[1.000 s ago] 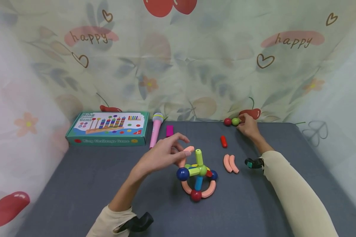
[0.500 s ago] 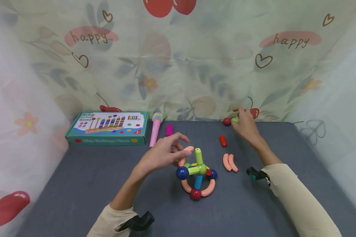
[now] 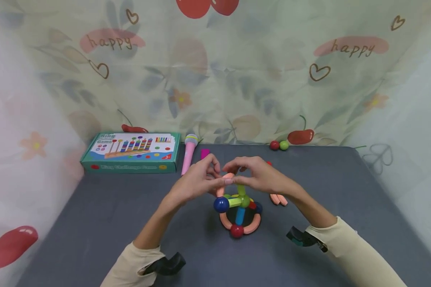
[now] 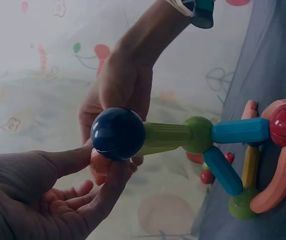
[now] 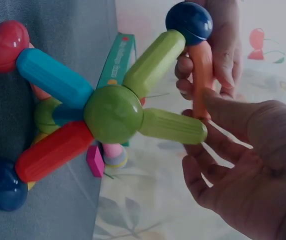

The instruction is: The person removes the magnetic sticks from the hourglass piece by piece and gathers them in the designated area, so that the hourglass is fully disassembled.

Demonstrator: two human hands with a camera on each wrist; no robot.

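My left hand (image 3: pixel 195 181) pinches a salmon curved stick (image 3: pixel 220 190) whose lower end meets a dark blue ball (image 4: pixel 118 132). The right hand (image 3: pixel 262 175) has come to the stick's other end, with thumb and a finger pinching it (image 5: pixel 201 75). Both belong to a toy of balls and sticks standing on the table. At its centre, a green ball (image 5: pixel 114 114) joins lime, red and blue sticks. One lime stick (image 5: pixel 175 125) points up just beside my right fingers. The base has curved salmon sticks and a red ball (image 3: pixel 237 231).
At the table's back edge lie a loose red ball (image 3: pixel 274 145) and green ball (image 3: pixel 284 145). Two curved sticks (image 3: pixel 278 199) sit partly behind my right arm. A game box (image 3: pixel 129 153), pink toy microphone (image 3: pixel 188 153) and magenta block (image 3: pixel 205 153) stand back left.
My right hand has left the green ball at the back and moved left and nearer, to the curved stick. The left hand keeps its hold there.
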